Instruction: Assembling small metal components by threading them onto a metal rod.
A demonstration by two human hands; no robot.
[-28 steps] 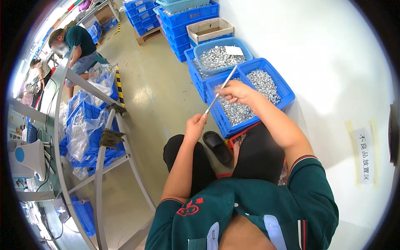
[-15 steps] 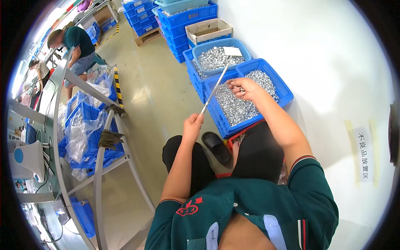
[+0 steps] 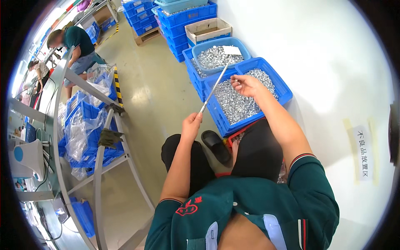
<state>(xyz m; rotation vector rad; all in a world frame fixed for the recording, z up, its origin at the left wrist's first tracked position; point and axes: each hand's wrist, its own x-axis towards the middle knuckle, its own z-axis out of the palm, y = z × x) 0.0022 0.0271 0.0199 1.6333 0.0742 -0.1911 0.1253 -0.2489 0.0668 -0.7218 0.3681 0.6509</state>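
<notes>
My left hand (image 3: 192, 126) is closed round the lower end of a thin silvery metal rod (image 3: 214, 88). The rod slants up and away, its far tip over the front of the light-blue basin (image 3: 246, 46). Above a blue plastic crate (image 3: 287, 95) heaped with small silvery metal parts (image 3: 239, 106), my right hand (image 3: 248, 86) has its fingers drawn together. A silvery glint at the fingertips looks like a small metal part; its exact shape is too small to make out. The right hand is close to the rod but apart from it.
More small metal parts fill the basin, where a white paper (image 3: 231, 50) lies. Beyond are an open carton (image 3: 227, 30) and stacked blue crates (image 3: 177, 39). A white wall (image 3: 325, 62) stands right; a metal frame (image 3: 100, 183) and bagged crates (image 3: 85, 125) are left. A co-worker (image 3: 79, 43) bends at the far left.
My right hand has risen slightly and shifted a little to the right, away from the rod. The left hand and rod have hardly moved.
</notes>
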